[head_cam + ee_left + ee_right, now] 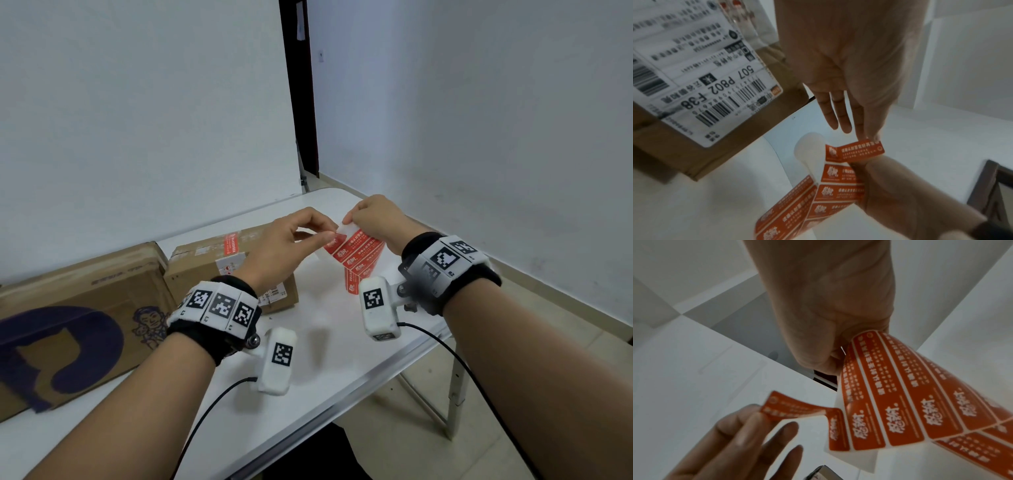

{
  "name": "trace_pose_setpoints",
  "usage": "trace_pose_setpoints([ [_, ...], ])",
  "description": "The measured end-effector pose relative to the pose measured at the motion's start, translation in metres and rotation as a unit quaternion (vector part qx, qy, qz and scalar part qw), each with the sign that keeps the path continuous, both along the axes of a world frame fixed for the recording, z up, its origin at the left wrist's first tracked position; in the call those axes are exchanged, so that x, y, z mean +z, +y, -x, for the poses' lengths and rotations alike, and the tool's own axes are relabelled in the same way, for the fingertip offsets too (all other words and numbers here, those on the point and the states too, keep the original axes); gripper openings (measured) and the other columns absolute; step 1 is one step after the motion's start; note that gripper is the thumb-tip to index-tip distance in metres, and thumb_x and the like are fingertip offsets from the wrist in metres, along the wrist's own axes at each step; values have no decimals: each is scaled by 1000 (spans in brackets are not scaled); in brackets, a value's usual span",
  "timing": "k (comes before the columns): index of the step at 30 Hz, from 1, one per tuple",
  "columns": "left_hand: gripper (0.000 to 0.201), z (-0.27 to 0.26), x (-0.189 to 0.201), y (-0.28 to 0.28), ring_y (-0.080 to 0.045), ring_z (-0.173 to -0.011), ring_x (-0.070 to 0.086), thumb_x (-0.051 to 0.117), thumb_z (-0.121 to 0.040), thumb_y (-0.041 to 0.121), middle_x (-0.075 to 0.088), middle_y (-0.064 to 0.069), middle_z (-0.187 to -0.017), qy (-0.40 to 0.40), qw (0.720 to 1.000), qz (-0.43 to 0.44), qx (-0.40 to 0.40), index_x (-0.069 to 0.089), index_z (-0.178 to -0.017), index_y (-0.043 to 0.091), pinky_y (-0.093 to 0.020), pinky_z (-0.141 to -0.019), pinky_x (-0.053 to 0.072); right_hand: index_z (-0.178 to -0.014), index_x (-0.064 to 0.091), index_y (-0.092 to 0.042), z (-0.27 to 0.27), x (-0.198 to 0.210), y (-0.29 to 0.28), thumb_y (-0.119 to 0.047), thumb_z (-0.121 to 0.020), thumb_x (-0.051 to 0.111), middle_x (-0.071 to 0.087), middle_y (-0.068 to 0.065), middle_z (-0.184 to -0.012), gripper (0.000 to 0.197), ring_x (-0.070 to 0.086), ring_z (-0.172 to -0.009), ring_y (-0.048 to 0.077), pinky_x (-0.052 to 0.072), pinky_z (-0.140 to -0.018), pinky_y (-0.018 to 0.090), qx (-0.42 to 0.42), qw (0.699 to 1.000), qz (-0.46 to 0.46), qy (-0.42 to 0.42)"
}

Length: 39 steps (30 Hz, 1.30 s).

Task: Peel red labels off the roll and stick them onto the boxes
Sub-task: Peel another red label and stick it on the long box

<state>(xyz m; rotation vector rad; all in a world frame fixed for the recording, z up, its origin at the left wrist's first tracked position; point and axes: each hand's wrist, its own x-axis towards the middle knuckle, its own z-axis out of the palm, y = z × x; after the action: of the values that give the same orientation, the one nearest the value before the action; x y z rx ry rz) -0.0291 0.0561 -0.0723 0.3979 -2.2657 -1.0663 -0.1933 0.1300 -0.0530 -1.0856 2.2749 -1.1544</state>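
Left hand point(286, 245) pinches a half-peeled red label point(861, 150); right hand point(375, 219) grips the label strip point(900, 394). Pull crookedly and, likely, the label tears or curls onto itself.

Black wristbands point(455, 274) — checkered white tags.

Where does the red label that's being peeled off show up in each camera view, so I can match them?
Head: the half-peeled red label sits centre, between the left hand and the right hand.
Left wrist: lower centre, pinched at the fingertips.
Right wrist: lower left, above the left hand's fingers.
Shared landmark: the strip of red labels.
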Motion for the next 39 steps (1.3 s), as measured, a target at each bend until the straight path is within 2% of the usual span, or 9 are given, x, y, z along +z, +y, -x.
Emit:
trace_pose_setpoints([
  [2, 11, -5, 3, -3, -11, -99, 66, 66, -89, 26, 72, 2, -103, 20, 999, -35, 4, 68, -92, 16, -27, -92, 52, -77, 63, -21, -1, -2, -1, -11, -92, 46, 56, -6, -77, 25, 61, -88, 23, 54, -87, 38, -2, 1000, 2, 11],
  [3, 11, -7, 3, -4, -12, -100, 65, 66, -89, 25, 72, 0, -103, 30, 998, -49, 4, 67, -93, 15, -30, -94, 51, -76, 61, -21, -1, -4, -2, -10, -92, 43, 55, -8, -76, 26, 60, -86, 22, 53, -82, 36, -1, 1000, 0, 23],
  [7, 3, -14, 6, -6, -14, -97, 62, 65, -89, 19, 69, -3, -98, 74, 989, -126, -1, 66, -89, 16, -38, -101, 47, -97, 62, -17, -3, -8, -5, -6, -90, 40, 48, -13, -77, 26, 54, -84, 18, 42, -73, 28, 6, 996, -5, 88],
  [13, 10, -24, 13, -6, -11, -92, 61, 60, -92, 14, 69, 8, -89, 141, 969, -203, -3, 64, -86, 21, -32, -99, 48, -111, 57, -16, -4, -9, -8, -3, -88, 37, 49, -2, -96, 33, 50, -77, 17, 37, -61, 25, 11, 987, -41, 154],
  [20, 5, -35, 21, -12, -13, -91, 64, 64, -90, 18, 69, 0, -94, 144, 961, -228, 68, 68, -87, 19, -33, -95, 51, -100, 70, -23, -13, -7, -14, -3, -86, 44, 53, -3, -101, 36, 53, -86, 15, 41, -69, 25, 83, 967, -87, 227],
  [23, 8, -39, 32, -18, -14, -87, 61, 66, -89, 18, 68, -1, -93, 98, 957, -243, 122, 69, -92, 12, -28, -88, 55, -99, 73, -20, -22, 11, -18, -9, -89, 54, 52, -5, -100, 24, 48, -90, 9, 43, -80, 26, 75, 962, 1, 264],
  [26, 5, -50, 43, -25, -15, -90, 60, 68, -86, 19, 67, -1, -90, 64, 953, -259, 145, 71, -83, 16, -28, -79, 54, -97, 75, -12, -43, 31, -25, -21, -89, 62, 69, -1, -96, 18, 56, -84, 8, 51, -80, 28, 132, 972, 113, 155],
  [29, 6, -64, 51, -31, -12, -91, 61, 68, -85, 22, 70, 1, -95, 58, 958, -218, 179, 71, -83, 18, -27, -76, 50, -96, 73, -7, -70, 43, -35, -24, -90, 62, 68, -1, -85, 21, 60, -77, 8, 53, -70, 20, 201, 964, 176, 5],
  [39, 7, -134, 70, -53, -10, -88, 60, 66, -85, 22, 68, 7, -92, 64, 947, -166, 269, 69, -85, 15, -22, -68, 46, -91, 74, -8, -137, 61, -78, -24, -85, 68, 71, 2, -85, 18, 61, -73, 5, 52, -64, 14, 268, 944, 176, 80],
])
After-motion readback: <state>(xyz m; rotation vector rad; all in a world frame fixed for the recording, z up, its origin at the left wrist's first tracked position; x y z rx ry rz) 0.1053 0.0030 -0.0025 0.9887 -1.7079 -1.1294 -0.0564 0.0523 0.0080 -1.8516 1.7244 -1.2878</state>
